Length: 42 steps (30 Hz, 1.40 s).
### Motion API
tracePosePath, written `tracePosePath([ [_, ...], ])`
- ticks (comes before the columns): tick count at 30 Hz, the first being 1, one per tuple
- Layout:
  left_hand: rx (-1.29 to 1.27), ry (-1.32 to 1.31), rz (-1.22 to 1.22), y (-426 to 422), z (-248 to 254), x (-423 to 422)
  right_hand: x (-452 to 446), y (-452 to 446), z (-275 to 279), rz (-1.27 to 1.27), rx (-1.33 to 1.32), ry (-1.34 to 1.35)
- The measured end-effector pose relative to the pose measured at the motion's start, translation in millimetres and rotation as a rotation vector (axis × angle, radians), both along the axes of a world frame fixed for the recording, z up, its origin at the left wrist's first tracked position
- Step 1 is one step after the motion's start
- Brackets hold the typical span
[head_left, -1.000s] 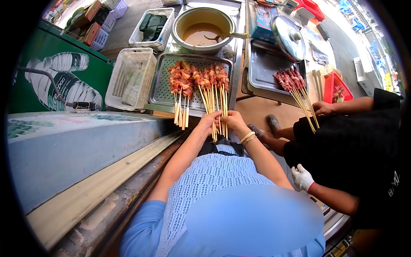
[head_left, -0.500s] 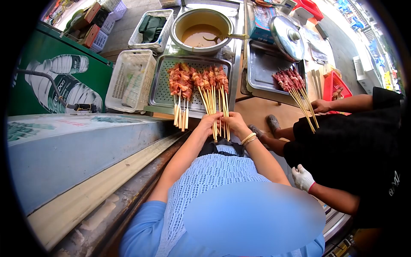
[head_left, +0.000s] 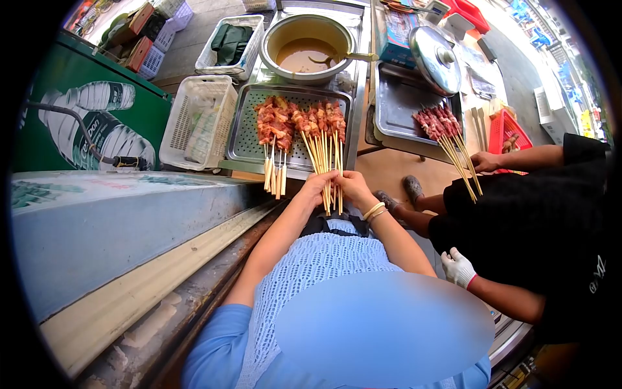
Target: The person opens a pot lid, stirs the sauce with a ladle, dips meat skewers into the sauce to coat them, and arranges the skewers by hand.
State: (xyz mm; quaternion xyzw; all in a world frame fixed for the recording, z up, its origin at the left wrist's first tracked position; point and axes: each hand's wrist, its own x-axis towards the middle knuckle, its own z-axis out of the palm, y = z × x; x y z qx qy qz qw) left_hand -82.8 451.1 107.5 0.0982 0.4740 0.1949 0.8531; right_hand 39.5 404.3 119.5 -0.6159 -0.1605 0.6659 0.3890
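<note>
My left hand (head_left: pixel 318 185) is closed round a bundle of bamboo skewers (head_left: pixel 328 202) just past the tray's near edge. Beside it, my right hand (head_left: pixel 354 186), with bands at the wrist, also pinches the sticks from the other side. The meat ends of these skewers, raw reddish meat (head_left: pixel 319 119), rest on the perforated metal tray (head_left: pixel 245 153). To their left on that tray lie several meat skewers with thick wooden handles (head_left: pixel 275 179), which neither hand touches. My fingers hide the middle of the bamboo sticks.
Behind the tray stands a big pot (head_left: pixel 269 61) of brownish liquid with a ladle in it. White plastic baskets (head_left: pixel 170 139) are on the left. At right, a co-worker's bare hand (head_left: pixel 484 162) is at meat skewers on a dark tray (head_left: pixel 395 117); a white-gloved hand (head_left: pixel 458 268) hangs lower.
The bamboo sticks between my hands sit closer together, the right-hand ones having shifted left towards the others. My hands barely move. The co-worker's hands stay about where they were.
</note>
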Motion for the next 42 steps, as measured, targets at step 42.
tracePosePath([
  [42,1.042,0.903,-0.252,-33,-43,-35,8,-35,-13,0.797,0.223,-0.679],
])
